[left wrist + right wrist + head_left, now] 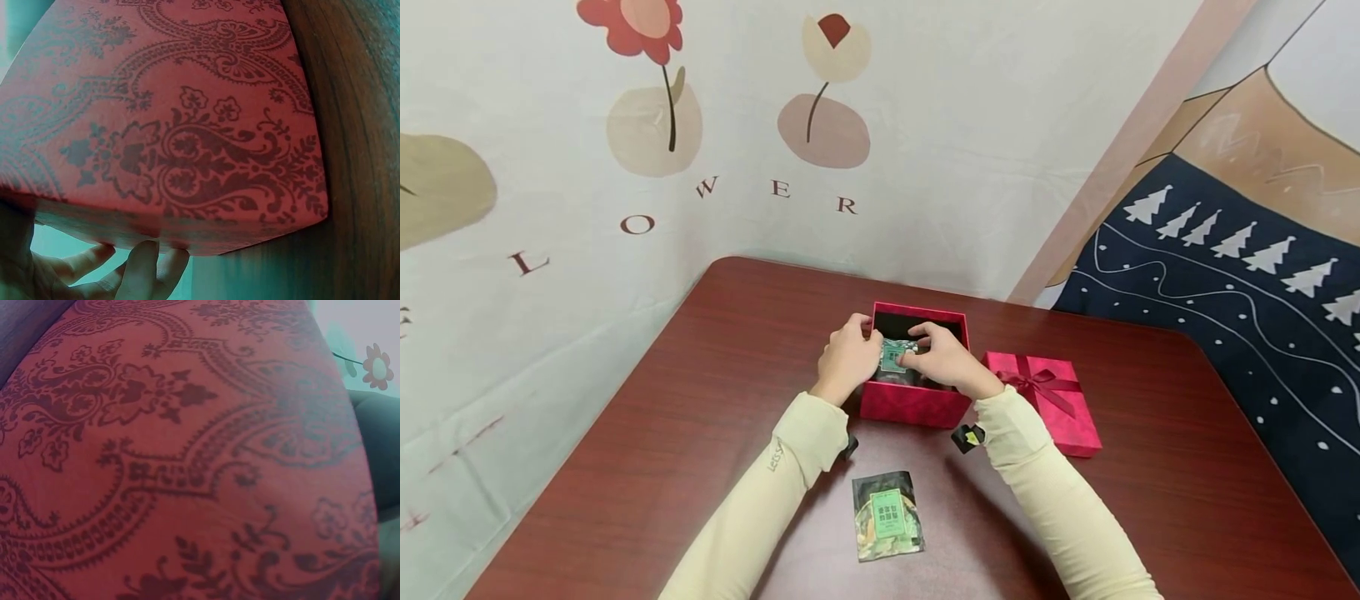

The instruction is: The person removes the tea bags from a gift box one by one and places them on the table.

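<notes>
An uncovered red gift box (916, 404) with a dark inside sits on the table. My left hand (847, 354) grips its left wall, thumb at the rim; in the left wrist view its fingers (142, 265) touch the outside of the patterned wall. Over the opening, my right hand (946, 360) pinches a dark tea sachet (892, 357) with a green label, thumb across its face. The sachet stands inside the box near the left wall; its lower part is hidden. The right wrist view shows mostly the box's patterned side (187, 437), the right hand out of sight.
Another green-labelled tea sachet (887, 517) lies flat on the brown table (700, 400), nearer to me. Right of the box, partly behind my right forearm, lies the red lid (1060, 400) with a ribbon bow. A flower-printed cloth (962, 150) hangs behind the table.
</notes>
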The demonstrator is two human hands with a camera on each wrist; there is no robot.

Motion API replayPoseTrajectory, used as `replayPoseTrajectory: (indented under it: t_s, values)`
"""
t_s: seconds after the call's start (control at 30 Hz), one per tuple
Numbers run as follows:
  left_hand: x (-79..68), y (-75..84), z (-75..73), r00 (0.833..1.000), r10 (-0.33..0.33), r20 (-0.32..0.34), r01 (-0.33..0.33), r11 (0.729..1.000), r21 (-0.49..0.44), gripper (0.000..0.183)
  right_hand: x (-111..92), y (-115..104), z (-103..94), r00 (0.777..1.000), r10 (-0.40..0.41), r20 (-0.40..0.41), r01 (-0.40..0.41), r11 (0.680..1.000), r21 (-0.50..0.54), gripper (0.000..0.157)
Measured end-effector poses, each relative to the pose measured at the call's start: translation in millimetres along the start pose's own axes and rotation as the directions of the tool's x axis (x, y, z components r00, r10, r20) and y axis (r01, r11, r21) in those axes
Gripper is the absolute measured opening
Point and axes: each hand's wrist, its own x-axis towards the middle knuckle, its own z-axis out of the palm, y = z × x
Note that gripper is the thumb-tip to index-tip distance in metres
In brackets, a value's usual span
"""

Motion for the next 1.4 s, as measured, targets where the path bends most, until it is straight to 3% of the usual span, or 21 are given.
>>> replayPoseTrajectory:
  t_s: [0.47, 0.8, 1.4]
  values:
    - [0.6, -0.2, -0.6, 1.000, 0.008, -0.008, -0.008, 1.000, 0.004, 0.041, 6, 3, 1.0, 0.999, 0.033, 0.019, -0.033, 0.999, 0.006, 0.065]
    - [0.7, -0.6, 0.1, 1.000, 0.012, -0.008, -0.012, 1.000, 0.010, 0.041, 4, 3, 1.7, 1.000, 0.029, -0.010, -0.029, 0.999, 0.019, 0.064]
    - [1.2, -1.5, 0.9, 1.000, 0.006, -0.015, -0.006, 1.000, 0.001, 0.041, 18, 9, 2.6, 1.000, 0.011, -0.016, -0.010, 0.998, 0.057, 0.053]
